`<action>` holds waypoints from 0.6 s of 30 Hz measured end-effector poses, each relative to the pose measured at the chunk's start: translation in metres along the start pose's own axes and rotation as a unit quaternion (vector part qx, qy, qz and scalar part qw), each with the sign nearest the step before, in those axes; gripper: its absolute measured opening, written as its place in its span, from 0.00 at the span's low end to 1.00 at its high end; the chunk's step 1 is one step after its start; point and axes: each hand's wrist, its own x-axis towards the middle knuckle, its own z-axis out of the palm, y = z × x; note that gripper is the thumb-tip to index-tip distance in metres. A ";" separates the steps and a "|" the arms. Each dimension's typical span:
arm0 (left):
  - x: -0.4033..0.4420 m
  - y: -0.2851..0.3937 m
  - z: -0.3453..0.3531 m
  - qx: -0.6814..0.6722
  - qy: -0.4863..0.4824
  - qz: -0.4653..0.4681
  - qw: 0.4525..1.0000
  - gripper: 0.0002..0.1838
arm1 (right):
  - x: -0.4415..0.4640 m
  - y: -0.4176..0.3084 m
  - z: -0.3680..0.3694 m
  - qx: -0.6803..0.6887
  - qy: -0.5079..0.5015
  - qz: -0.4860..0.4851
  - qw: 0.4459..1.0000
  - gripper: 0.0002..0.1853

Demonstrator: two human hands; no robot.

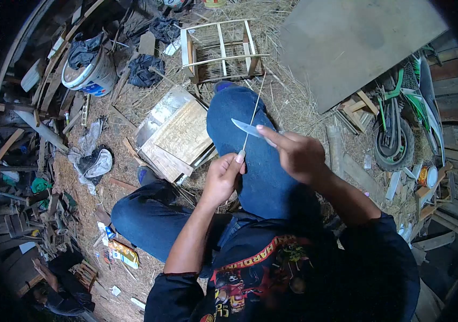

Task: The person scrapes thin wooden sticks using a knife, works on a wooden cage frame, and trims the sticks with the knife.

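My left hand (223, 177) pinches one end of a thin wooden stick (255, 105) above my thigh. The stick slants up and away, past my knee. In my right hand (298, 155) is a knife (246, 127), its blade pointing left and crossing the stick a little above my left fingers. My right index finger stretches along the back of the knife, and its handle is mostly hidden in my grip. Beyond my knee stands a small wooden cage (222, 48) with thin bars.
Wooden boards (180, 134) lie in a stack left of my knee. A white bucket (90, 70) stands at the upper left. A large flat panel (357, 43) and a green motorcycle (400, 118) are at the right. Another person (62, 290) sits at the lower left.
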 end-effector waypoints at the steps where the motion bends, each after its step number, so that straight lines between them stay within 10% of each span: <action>1: -0.002 -0.001 0.000 -0.001 0.001 -0.001 1.000 0.23 | -0.005 -0.006 0.000 0.000 -0.001 -0.001 1.000 0.30; 18: -0.006 -0.006 0.000 0.099 0.041 0.038 0.994 0.23 | -0.009 -0.014 0.003 -0.019 -0.005 -0.043 0.999 0.25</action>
